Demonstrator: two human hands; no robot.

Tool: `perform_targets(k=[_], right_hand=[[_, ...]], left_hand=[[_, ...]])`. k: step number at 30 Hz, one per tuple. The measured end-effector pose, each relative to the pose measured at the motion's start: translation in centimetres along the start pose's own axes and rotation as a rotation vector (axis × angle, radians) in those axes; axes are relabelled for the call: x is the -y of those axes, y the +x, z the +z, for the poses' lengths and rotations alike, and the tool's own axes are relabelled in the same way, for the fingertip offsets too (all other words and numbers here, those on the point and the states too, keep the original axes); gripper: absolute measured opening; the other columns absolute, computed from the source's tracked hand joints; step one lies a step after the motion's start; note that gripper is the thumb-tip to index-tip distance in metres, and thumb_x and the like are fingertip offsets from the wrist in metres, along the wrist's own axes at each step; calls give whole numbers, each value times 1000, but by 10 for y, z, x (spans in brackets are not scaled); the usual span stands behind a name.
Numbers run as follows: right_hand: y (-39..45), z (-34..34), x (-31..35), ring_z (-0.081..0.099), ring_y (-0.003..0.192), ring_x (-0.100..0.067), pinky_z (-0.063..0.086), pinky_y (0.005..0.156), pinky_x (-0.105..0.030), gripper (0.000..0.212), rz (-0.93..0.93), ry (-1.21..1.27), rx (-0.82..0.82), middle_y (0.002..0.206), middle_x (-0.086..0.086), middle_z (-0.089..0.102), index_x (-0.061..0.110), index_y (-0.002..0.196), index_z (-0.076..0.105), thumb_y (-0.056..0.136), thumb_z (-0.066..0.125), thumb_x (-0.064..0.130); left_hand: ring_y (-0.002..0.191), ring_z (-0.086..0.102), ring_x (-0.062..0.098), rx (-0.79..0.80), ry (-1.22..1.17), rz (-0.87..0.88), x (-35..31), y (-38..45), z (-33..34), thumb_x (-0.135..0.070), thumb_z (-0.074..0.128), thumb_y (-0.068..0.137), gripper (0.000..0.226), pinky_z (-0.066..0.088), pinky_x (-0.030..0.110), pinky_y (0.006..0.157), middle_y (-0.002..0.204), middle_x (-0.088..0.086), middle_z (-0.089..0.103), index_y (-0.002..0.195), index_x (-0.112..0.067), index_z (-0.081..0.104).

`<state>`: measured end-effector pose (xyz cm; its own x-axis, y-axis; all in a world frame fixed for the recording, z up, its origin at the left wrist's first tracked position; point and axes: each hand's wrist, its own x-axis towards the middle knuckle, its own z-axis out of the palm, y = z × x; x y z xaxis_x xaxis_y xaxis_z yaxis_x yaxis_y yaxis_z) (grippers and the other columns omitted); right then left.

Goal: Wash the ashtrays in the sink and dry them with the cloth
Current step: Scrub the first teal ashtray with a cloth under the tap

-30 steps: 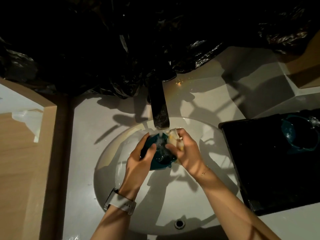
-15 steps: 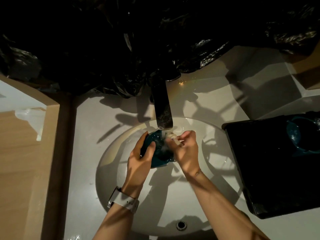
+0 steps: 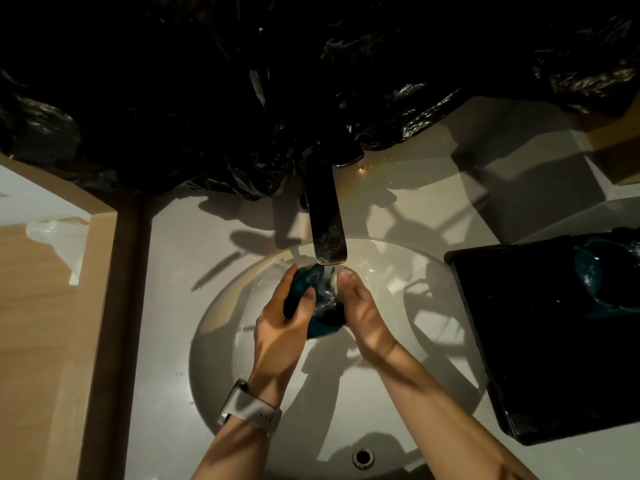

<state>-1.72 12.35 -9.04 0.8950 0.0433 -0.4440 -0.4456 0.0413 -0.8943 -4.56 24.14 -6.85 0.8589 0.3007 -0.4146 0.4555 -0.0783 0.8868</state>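
ashtray under faucet, over sink | left hand curled round its left rim, thumb on top | right hand against right side, grip unclear

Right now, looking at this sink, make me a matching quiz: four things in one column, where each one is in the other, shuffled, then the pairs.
Things:
1. teal ashtray being washed
2. second teal ashtray
3. pale wristwatch
4. round metal drain hole

Places:
A. on the black tray right of the basin
B. at the basin's near edge
C. under the dark metal tap, gripped by the left hand
D. on the left wrist

Pairs: 1-C, 2-A, 3-D, 4-B
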Motion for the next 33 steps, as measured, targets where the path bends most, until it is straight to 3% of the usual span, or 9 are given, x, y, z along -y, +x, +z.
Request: perform_targets(k=[4, 10, 13, 18, 21, 24, 28, 31, 33], right_hand=[[-19, 12, -10, 68, 96, -22, 56, 83, -37, 43, 78, 72, 40, 110, -3, 69, 29, 126, 52, 99, 30, 53], [-15, 19, -14, 69, 101, -30, 58, 77, -49, 39, 154, 287, 4, 118, -15, 66, 15, 130, 47, 103, 35, 41], [-8, 13, -6, 68, 86, -20, 55, 65, -27, 32, 46, 121, -47, 102, -8, 68, 15, 119, 54, 103, 36, 36], [-5, -4, 5, 66, 107, -18, 53, 89, -27, 31, -56, 54, 6, 115, -9, 68, 13, 125, 57, 103, 40, 27], [-1, -13, 16, 64, 110, -14, 50, 93, -23, 31, -55, -48, 103, 115, -5, 68, 15, 124, 59, 103, 42, 29], [-5, -8, 13, 63, 112, -13, 48, 101, -30, 36, -50, -6, 9, 116, -1, 69, 17, 123, 62, 103, 39, 36], [-29, 16, -17, 58, 121, -16, 47, 104, -40, 51, -31, 103, -181, 129, -2, 62, 20, 136, 52, 99, 35, 52], [-40, 32, -18, 60, 115, -21, 55, 81, -23, 42, 23, 293, -211, 128, -7, 60, 15, 138, 45, 105, 28, 34], [-32, 31, -13, 65, 105, -25, 56, 70, -24, 37, 27, 305, -208, 116, -10, 64, 11, 126, 51, 105, 26, 29]], left_hand=[[109, 61, 13, -68, -40, -26, 3, -1, -4, -29, 61, 96, 47, 54, 31, 94, 111, -16, 63, 140, -39, 50], [104, 62, 3, -37, -188, -37, 3, -4, -1, -18, 59, 97, 49, 55, 13, 77, 114, -18, 63, 143, -31, 48], [106, 67, 12, 36, -177, -29, 3, -5, -4, -19, 59, 98, 44, 60, 38, 86, 119, -13, 64, 137, -33, 45], [89, 67, 20, 254, -158, -145, -23, 14, -18, -19, 64, 93, 29, 62, 40, 56, 111, -3, 58, 115, -23, 45], [95, 64, 26, 297, -102, -334, -37, 29, -13, -40, 60, 92, 22, 60, 53, 72, 106, 2, 64, 105, -21, 61], [93, 65, 27, 218, -12, -248, -32, 30, -6, -51, 51, 94, 27, 56, 53, 87, 92, -1, 68, 86, -29, 64], [92, 64, 19, 115, 7, -183, -17, 29, 1, -51, 56, 93, 20, 53, 51, 94, 95, -6, 66, 87, -32, 63], [95, 68, 15, 41, -46, -130, -6, 21, 0, -55, 59, 91, 29, 57, 43, 91, 109, -1, 72, 106, -31, 65], [103, 69, 13, 52, -95, -28, -1, 9, 1, -57, 59, 89, 40, 55, 38, 93, 112, -5, 73, 115, -27, 65]])
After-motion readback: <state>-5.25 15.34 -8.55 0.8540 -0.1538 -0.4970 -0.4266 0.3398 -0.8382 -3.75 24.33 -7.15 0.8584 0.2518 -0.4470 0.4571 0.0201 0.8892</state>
